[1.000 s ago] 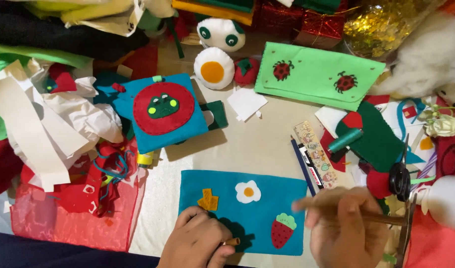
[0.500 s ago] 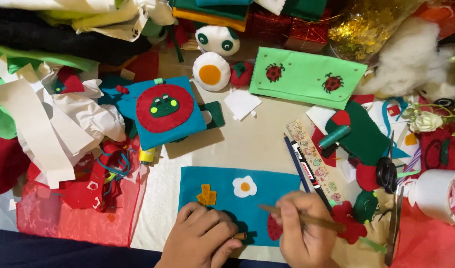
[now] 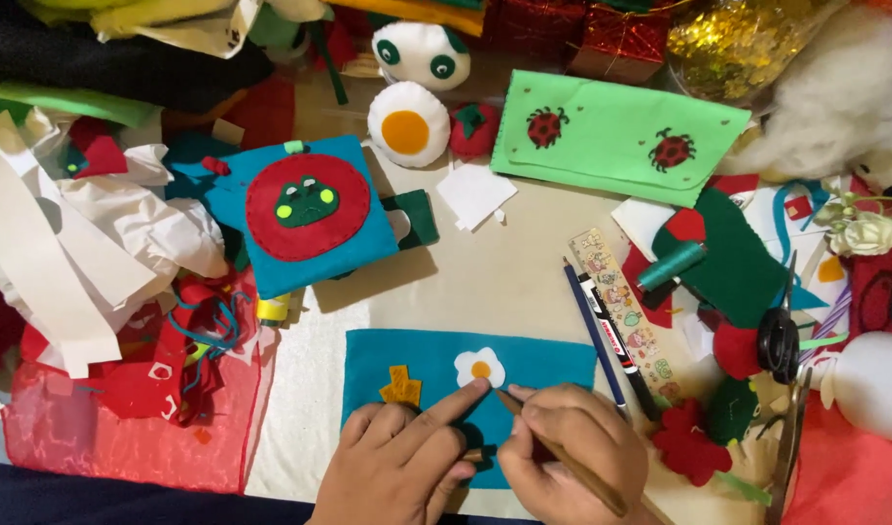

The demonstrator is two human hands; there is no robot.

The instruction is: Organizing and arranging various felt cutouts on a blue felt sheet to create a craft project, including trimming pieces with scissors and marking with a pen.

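Beige tabletop [image 3: 485,282] | crowded with felt scraps [image 3: 718,253] | both hands [image 3: 485,457] on blue felt sheet [image 3: 553,365]

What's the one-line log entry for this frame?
left hand: index finger on white felt flower | right hand: holds thin stick, tip by flower | blue felt sheet: flat on table

teal felt sheet [image 3: 543,362] — white-yellow flower [image 3: 479,367]

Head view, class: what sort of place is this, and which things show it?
Probably a home craft table for felt work. Felt scraps and paper strips crowd it, scissors and a ruler lie at the side, and both hands work on a blue felt sheet.
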